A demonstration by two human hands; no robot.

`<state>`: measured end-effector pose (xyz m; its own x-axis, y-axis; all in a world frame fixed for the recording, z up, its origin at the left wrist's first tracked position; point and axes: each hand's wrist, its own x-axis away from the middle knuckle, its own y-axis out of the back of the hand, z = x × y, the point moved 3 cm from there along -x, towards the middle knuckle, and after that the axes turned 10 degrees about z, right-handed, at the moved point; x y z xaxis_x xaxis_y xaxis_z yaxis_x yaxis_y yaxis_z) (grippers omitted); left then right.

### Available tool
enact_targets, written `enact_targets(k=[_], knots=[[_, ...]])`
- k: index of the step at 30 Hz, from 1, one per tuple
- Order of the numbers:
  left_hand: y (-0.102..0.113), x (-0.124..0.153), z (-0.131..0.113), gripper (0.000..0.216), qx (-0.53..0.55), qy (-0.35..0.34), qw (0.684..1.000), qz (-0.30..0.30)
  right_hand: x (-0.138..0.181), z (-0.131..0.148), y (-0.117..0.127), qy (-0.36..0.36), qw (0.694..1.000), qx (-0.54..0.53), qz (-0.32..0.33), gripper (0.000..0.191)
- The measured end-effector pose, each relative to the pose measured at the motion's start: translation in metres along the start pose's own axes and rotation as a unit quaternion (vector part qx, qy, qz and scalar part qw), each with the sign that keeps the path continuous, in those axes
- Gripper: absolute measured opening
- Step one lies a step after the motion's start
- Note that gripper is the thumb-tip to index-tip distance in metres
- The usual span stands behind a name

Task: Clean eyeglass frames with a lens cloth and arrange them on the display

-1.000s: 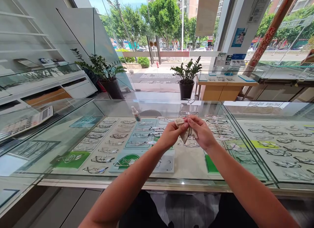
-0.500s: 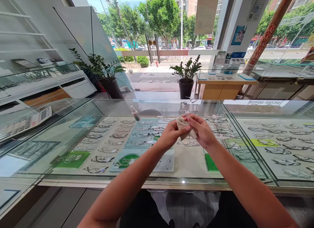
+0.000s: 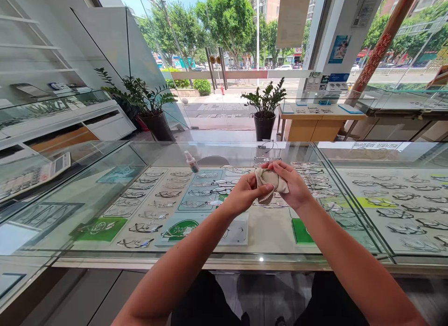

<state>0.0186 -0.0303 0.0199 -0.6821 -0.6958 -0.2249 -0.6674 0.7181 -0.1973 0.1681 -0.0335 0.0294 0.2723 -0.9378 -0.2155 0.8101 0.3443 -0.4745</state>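
Note:
A beige cleaning cloth (image 3: 276, 180) is bunched between my two hands above the glass counter. My left hand (image 3: 244, 191) pinches its left side, thumb pressed on the front. Around the right side curls my right hand (image 3: 296, 188), its fingers behind the cloth and the thumb not clearly visible. Beyond my fingers juts a thin, dark, wire-like piece (image 3: 269, 146), like the temple of a pair of glasses; whether the cloth wraps its lens part I cannot tell. A small white spray bottle (image 3: 191, 161) stands on the counter to the left.
Rows of eyeglasses (image 3: 143, 228) lie inside the glass display counter (image 3: 168, 151) beneath my hands. A calculator (image 3: 49, 172) rests at the far left. Two potted plants (image 3: 265, 125) stand beyond the counter, before glass doors. A wooden display table (image 3: 317, 127) is at the back right.
The cloth has opened out toward my right hand, showing more of its surface. The fingers of my right hand have straightened and moved slightly right. The view has shifted a little.

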Motion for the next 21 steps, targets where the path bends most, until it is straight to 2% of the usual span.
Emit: enact_targets(k=[5,10,15,21], knots=[[0.003,-0.001,0.001,0.049,-0.031,-0.023,0.999,-0.013,0.0,0.002,0.002,0.004,1.0,0.012,0.001,0.032],[0.007,-0.003,0.002,0.056,-0.057,-0.038,0.996,-0.056,0.003,0.003,-0.002,0.011,0.999,0.039,0.009,0.029],[0.01,-0.003,0.001,0.055,-0.037,-0.053,0.994,-0.084,0.003,0.002,-0.003,0.008,0.999,0.047,0.021,0.03],[0.013,-0.004,0.003,0.056,-0.026,-0.039,0.993,-0.107,0.004,0.0,-0.002,0.013,0.996,0.078,0.041,0.029]])
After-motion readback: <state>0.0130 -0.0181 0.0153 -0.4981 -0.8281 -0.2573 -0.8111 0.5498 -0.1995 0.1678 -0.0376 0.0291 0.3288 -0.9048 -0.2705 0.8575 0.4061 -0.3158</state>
